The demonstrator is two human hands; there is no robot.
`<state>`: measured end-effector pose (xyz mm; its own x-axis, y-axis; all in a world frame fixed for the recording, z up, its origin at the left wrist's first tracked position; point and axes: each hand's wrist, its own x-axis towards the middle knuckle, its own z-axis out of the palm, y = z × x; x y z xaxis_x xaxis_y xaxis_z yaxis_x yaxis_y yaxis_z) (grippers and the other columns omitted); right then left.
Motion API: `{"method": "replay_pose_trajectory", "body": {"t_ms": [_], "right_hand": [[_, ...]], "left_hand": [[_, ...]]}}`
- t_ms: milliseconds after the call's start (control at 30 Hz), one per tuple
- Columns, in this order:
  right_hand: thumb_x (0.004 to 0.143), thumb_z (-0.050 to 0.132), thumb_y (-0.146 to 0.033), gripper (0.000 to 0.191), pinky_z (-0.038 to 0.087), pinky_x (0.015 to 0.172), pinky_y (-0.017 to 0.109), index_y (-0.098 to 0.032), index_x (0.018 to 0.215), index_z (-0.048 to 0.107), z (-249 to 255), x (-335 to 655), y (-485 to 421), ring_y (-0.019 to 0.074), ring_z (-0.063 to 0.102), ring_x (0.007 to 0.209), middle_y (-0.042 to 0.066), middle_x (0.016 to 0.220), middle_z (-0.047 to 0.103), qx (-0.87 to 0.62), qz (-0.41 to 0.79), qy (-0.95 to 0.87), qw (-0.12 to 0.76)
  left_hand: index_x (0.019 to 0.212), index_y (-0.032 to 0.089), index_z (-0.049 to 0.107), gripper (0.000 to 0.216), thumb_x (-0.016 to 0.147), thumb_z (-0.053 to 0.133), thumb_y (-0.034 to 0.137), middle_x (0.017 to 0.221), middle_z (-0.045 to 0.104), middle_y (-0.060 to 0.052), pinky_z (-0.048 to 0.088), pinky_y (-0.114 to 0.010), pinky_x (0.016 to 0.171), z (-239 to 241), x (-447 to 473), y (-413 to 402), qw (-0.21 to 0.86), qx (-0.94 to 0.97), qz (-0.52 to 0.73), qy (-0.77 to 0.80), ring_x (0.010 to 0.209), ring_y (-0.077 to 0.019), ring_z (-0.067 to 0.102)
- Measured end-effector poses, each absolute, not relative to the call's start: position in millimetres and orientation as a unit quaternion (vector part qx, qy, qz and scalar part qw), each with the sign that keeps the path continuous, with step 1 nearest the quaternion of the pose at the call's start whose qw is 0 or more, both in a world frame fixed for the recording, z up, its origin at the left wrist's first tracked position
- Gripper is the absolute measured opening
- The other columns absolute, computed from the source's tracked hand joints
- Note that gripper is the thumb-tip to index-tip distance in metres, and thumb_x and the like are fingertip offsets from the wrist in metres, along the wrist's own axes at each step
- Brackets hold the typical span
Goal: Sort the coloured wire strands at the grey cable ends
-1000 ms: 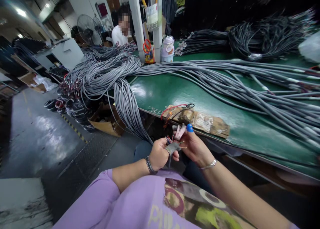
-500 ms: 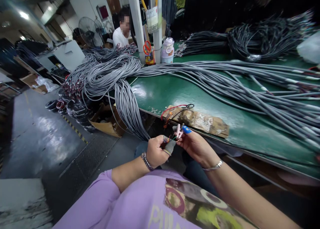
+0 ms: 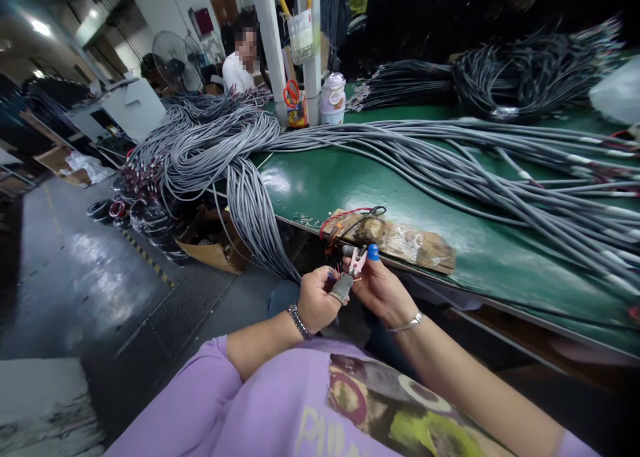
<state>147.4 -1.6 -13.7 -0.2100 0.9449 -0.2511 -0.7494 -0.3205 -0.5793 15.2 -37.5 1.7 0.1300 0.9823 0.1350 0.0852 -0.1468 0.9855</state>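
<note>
My left hand (image 3: 319, 300) is closed, pinching the thin coloured wires (image 3: 337, 268) of a cable end. What looks like a grey sleeve (image 3: 343, 288) covers its thumb tip. Just to the right, my right hand (image 3: 383, 290) grips a small pink clip (image 3: 357, 262), its thumb or finger capped with a blue finger cot (image 3: 373, 252). The clip's lower end meets the wires beside my left fingertips; its exact hold on them is too small to tell. A bundle of grey cables (image 3: 255, 210) hangs off the table edge and runs down behind my left hand.
On the green table (image 3: 300, 177) lie a wooden block (image 3: 400, 242) with red and black leads, long grey cables (image 3: 425, 144) and a black cable coil (image 3: 500, 84). A cup (image 3: 333, 99) stands by a post. One person (image 3: 239, 70) sits beyond. An open carton (image 3: 213, 244) is on the floor.
My right hand has shifted slightly left, bringing the pink clip closer to my left hand and the wires. My left hand has hardly moved. The view has tilted a little.
</note>
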Motion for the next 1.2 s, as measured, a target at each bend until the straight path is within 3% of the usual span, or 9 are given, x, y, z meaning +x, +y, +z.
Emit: {"method": "replay_pose_trajectory", "body": {"t_ms": [367,667,933,1200], "right_hand": [[0.067,0.065,-0.072,0.052,0.051,0.06,0.027,-0.022,0.08,0.069,-19,151,-15,0.0139,0.059,0.063,0.003,0.075,0.069,-0.299,0.754,-0.213,0.545],[0.067,0.081,-0.046,0.033,0.043,0.06,0.028,-0.019,0.082,0.07,-14,161,-44,0.0132,0.051,0.063,0.002,0.071,0.061,-0.333,0.726,-0.349,0.49],[0.072,0.072,-0.057,0.035,0.049,0.061,0.029,-0.023,0.081,0.071,-8,163,-24,0.0142,0.056,0.063,0.003,0.079,0.067,-0.296,0.784,-0.243,0.488],[0.074,0.069,-0.06,0.037,0.051,0.063,0.031,-0.023,0.082,0.071,-6,155,-11,0.0149,0.058,0.06,0.002,0.074,0.069,-0.314,0.765,-0.25,0.504]], "left_hand": [[0.069,0.017,0.054,0.023,0.077,0.066,0.035,0.053,0.059,0.001,0.045,-0.02,0.048,1,8,-46,0.46,0.603,0.46,0.463,0.047,-0.0103,0.056],[0.069,0.018,0.054,0.031,0.08,0.063,0.045,0.052,0.059,0.001,0.045,-0.021,0.049,2,0,-50,0.457,0.589,0.47,0.473,0.046,-0.0104,0.056],[0.07,0.017,0.055,0.027,0.079,0.063,0.041,0.052,0.059,0.001,0.044,-0.021,0.047,6,4,-49,0.466,0.586,0.481,0.456,0.045,-0.0098,0.055],[0.069,0.018,0.054,0.026,0.077,0.065,0.039,0.053,0.059,0.001,0.044,-0.021,0.047,10,12,-41,0.46,0.594,0.473,0.46,0.046,-0.01,0.055]]}}
